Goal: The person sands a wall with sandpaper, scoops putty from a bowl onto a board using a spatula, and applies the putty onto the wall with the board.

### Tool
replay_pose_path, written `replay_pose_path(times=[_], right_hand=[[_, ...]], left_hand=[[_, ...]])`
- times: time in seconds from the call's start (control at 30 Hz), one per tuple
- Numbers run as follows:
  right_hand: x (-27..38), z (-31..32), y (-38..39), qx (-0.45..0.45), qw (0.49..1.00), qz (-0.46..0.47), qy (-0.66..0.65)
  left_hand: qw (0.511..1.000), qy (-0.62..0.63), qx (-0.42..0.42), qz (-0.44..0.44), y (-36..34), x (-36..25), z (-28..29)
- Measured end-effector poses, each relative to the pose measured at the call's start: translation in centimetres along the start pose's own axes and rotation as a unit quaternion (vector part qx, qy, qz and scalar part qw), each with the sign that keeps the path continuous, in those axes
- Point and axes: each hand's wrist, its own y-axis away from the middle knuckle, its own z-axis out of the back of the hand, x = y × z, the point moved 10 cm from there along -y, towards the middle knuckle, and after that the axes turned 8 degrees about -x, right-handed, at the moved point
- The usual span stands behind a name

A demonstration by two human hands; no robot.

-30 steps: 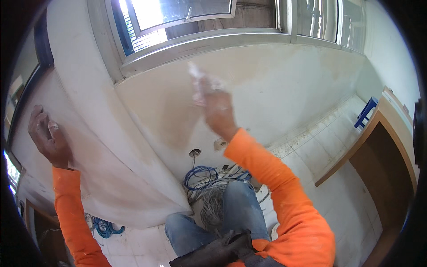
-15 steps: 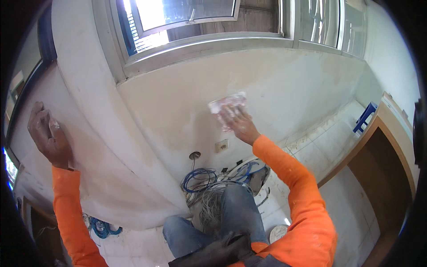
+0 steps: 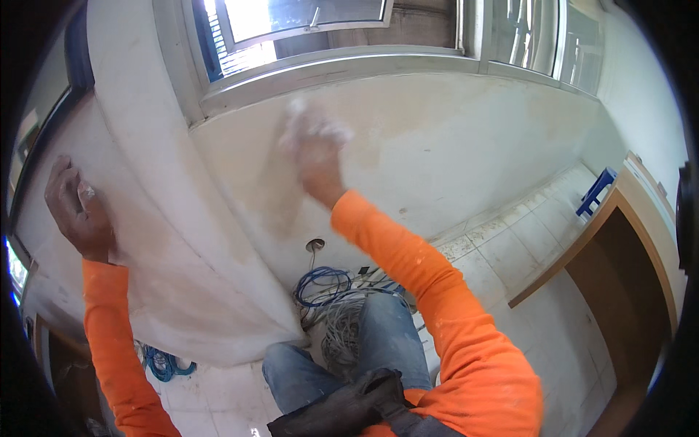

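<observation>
Blurred by motion, my right hand (image 3: 318, 156) holds a powdery white-and-pink sheet (image 3: 297, 120) against the wall (image 3: 466, 146) below the window; whether it is cloth or paper I cannot tell. The wall has beige and white patches. At the far left my left hand (image 3: 76, 207) is raised beside the white pillar (image 3: 175, 218), its fingers loosely curled with a gap by the thumb and nothing visible in it. Whitish dust covers its thumb tip. I cannot tell whether it touches the surface.
Tangled cables (image 3: 338, 324) lie at the wall's foot, near my knees (image 3: 389, 339) and a round hole (image 3: 314, 245) in the wall. Blue-green cable (image 3: 166, 364) is coiled at left. A metal-framed window (image 3: 328, 69) is above; a wooden cabinet (image 3: 626, 240) and blue stool (image 3: 597, 191) stand right.
My right hand has swept left and up across the wall with the sheet, toward the window's lower left corner. My left hand has barely moved. The forearm now covers the wall socket.
</observation>
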Motion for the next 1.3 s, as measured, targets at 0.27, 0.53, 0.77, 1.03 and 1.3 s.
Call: replay_pose_path(times=[0.27, 0.53, 0.77, 1.03, 1.3], right_hand=[[-5.1, 6.5, 0.8, -0.058, 0.96, 0.272, 0.031], [-8.2, -0.7, 5.0, 0.062, 0.946, 0.317, -0.025], [-19.4, 8.2, 0.9, -0.104, 0.987, 0.082, 0.095], [-12.7, 1.3, -0.9, -0.102, 0.993, -0.013, -0.061], [0.5, 7.0, 4.4, -0.071, 0.984, 0.16, -0.04]], left_hand=[[0.999, 0.012, -0.017, 0.032, 0.0, -0.7, -0.5], [1.0, 0.014, -0.007, 0.019, 0.1, 0.0, -0.5], [0.997, 0.05, -0.035, 0.041, 0.1, -0.4, -0.5], [0.995, 0.077, -0.031, 0.057, 0.1, -0.4, -1.6], [1.0, -0.006, 0.01, 0.016, 0.4, 0.7, -0.2]])
